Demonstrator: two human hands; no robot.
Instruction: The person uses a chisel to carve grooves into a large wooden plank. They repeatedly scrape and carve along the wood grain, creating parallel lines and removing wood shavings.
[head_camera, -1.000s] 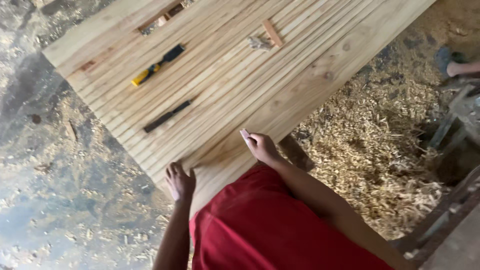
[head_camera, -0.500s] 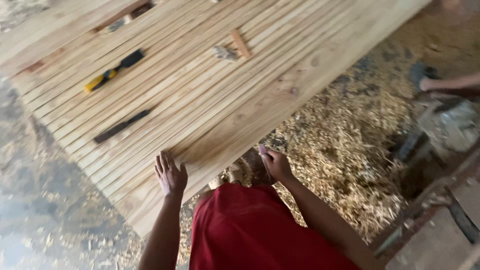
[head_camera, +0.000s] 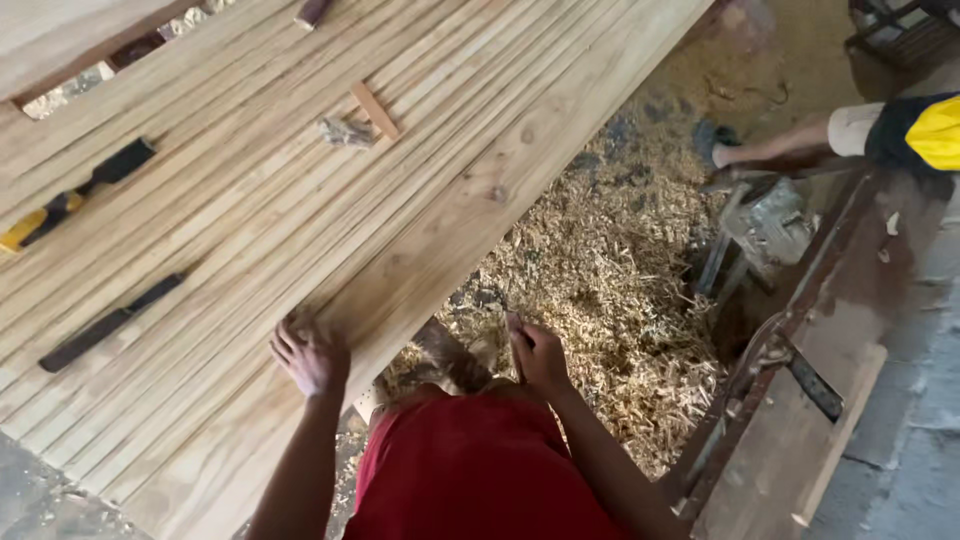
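Resting flat with fingers spread, the left hand (head_camera: 312, 355) lies open on the near edge of a big slatted wooden panel (head_camera: 300, 200), gripping nothing, while the right hand (head_camera: 540, 352) hangs just off that edge over the floor, curled around something thin and dark; what it is cannot be told, nor how firmly it is held. As for progress, the panel looks largely put together: its many narrow strips lie side by side in tight, even rows, bordered by a wider plank along the near side, and no strip appears loose or missing across the part in view. Whether sanding, trimming or finishing is left cannot be read here, though the bare, pale wood suggests no coating has gone on. The panel fills the left and middle of the view, slanting from the lower left up toward the top right. On it lie a yellow-handled chisel (head_camera: 70, 200) at the left, a long dark tool (head_camera: 110, 322) below that, a small wooden block (head_camera: 374, 110) and a scrap of shavings (head_camera: 345, 131) just beside it. Wood shavings (head_camera: 610, 280) cover the floor to the right, where another person's foot (head_camera: 745, 152) stands near a metal machine (head_camera: 765, 225).
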